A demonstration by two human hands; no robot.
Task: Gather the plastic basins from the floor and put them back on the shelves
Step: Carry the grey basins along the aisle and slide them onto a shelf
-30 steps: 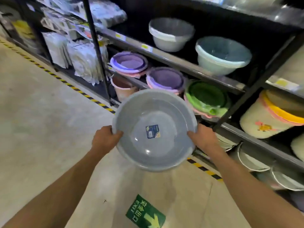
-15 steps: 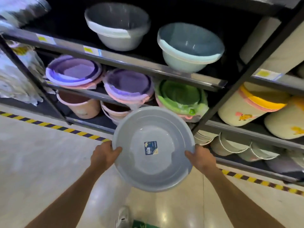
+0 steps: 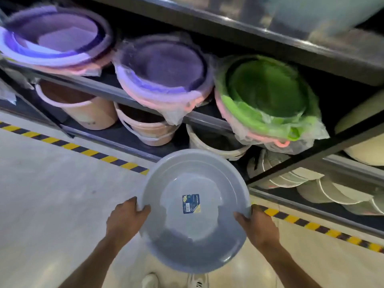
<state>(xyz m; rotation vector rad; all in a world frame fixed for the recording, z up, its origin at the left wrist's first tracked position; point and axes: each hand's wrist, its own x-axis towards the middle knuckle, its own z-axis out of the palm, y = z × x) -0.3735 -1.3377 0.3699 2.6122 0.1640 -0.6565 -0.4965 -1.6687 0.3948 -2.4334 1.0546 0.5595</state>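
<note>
I hold a round grey plastic basin [image 3: 195,231] with a blue sticker in its middle, level in front of me above the floor. My left hand [image 3: 124,219] grips its left rim and my right hand [image 3: 257,225] grips its right rim. The basin hangs just in front of the lower shelves [image 3: 108,92], below a wrapped stack of purple basins [image 3: 164,69] and a wrapped stack of green basins [image 3: 268,92].
Another purple stack [image 3: 54,36] sits at the far left. Pinkish buckets [image 3: 81,107] stand on the bottom shelf, and white basins [image 3: 307,183] lie tilted at the lower right. A yellow-black striped line [image 3: 79,148] runs along the shelf foot. My shoes [image 3: 174,281] show below.
The view has swung down and closer to the shelves. The basin now sits lower in the frame, still held by both hands on its rim.
</note>
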